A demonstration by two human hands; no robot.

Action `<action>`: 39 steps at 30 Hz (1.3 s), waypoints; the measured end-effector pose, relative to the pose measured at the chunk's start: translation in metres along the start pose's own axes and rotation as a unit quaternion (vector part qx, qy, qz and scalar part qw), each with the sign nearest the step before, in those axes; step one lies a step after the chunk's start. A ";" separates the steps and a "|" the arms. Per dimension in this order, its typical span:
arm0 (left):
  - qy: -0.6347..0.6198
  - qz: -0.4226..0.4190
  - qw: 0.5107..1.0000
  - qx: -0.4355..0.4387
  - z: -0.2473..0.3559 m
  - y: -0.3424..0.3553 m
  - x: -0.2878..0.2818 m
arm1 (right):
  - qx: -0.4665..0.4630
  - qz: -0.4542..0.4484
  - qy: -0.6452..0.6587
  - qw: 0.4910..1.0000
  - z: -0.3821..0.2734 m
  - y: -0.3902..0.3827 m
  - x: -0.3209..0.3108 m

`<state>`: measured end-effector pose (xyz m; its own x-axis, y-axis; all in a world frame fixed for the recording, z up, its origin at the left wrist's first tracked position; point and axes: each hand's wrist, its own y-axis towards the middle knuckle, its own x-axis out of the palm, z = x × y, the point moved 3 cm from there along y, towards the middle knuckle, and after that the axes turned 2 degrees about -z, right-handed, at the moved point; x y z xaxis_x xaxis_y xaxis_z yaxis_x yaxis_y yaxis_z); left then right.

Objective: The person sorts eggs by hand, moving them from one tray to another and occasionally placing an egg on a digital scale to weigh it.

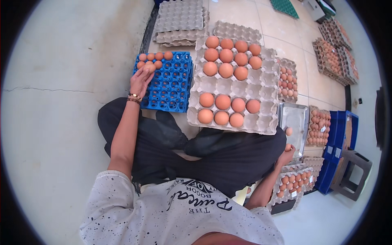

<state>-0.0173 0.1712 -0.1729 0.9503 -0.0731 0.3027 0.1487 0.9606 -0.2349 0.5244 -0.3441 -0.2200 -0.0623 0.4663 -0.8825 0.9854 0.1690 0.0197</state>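
Note:
My left hand (141, 79) grips a brown egg (149, 67) over a stack of blue plastic egg trays (163, 90), whose back rows carry several brown eggs (168, 55). Beside it, a large cardboard tray (220, 85) on my lap side holds several rows of brown eggs, with empty cups in the middle and at the right. My right hand (286, 154), low at the right, is closed on another brown egg (288, 147) at the near end of a shallow metal tray (293, 114), where a loose egg (288, 131) lies.
Stacked empty cardboard trays (177, 16) sit at the back, near a green tray (284, 6). Egg-filled trays (326, 55) stand along the right, with blue crates (335, 134) and a grey stool (355, 171). I sit cross-legged on the floor.

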 end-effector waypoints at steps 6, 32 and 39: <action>-0.249 -0.085 0.960 -0.093 0.014 -0.009 0.016 | -0.025 -0.023 -0.002 0.999 0.004 0.000 0.013; 0.182 -0.186 0.963 -0.064 -0.031 -0.019 0.044 | -0.003 -0.106 0.081 0.991 -0.089 -0.048 -0.016; 0.281 -0.299 0.911 -0.030 -0.060 -0.029 0.077 | -0.019 0.023 -0.034 0.999 0.054 -0.003 0.043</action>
<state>0.0682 0.1214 -0.1983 0.6823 -0.7205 -0.1241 0.6843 0.6891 -0.2385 0.5275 -0.3718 -0.2834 -0.0047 0.4153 -0.9097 0.9800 0.1827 0.0784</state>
